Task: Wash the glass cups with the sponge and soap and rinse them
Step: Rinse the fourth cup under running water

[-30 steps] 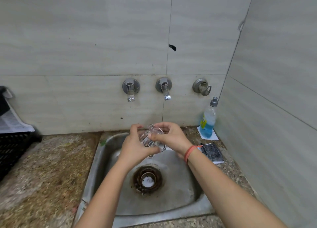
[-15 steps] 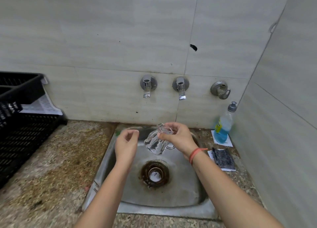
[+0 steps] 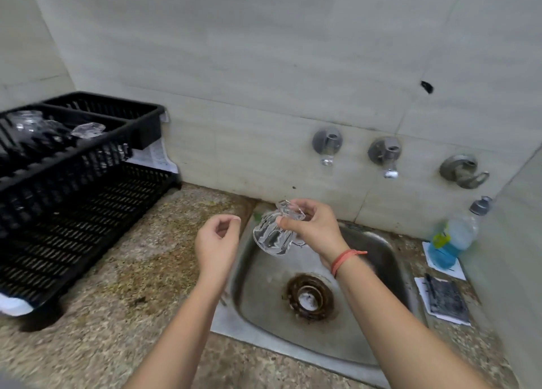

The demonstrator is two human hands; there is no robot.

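- Over the back-left corner of the steel sink point(image 3: 378, 356), the right hand point(image 3: 315, 232) has a clear glass cup point(image 3: 271, 237) pinched by its thick base, thumb on the near side and fingertips over the top.
- The cup is pretty much upside down, mouth pointing down and a bit to the left. It's up in the air and not touching the basin.
- The left hand point(image 3: 218, 242) is just beside it, out over the sink's left rim and the edge of the speckled stone counter point(image 3: 132, 300). Its fingers are loosely curled and it's got nothing in it.
- There's an orange band point(image 3: 344, 258) on the right wrist.
- A rusty drain point(image 3: 309, 296) sits in the middle of the basin.
- On the wall behind are two taps point(image 3: 327, 145) point(image 3: 385, 155) and a third metal fitting point(image 3: 462, 170) further right.
- In the right corner a soap bottle point(image 3: 450, 240) with blue liquid stands on a paper slip, and a dark sponge point(image 3: 447, 300) lies on another slip nearer the camera.
- On the left of the counter is a black plastic crate point(image 3: 73, 183), with more glass cups point(image 3: 88, 130) in its upper tray. It's too blurry to count them.
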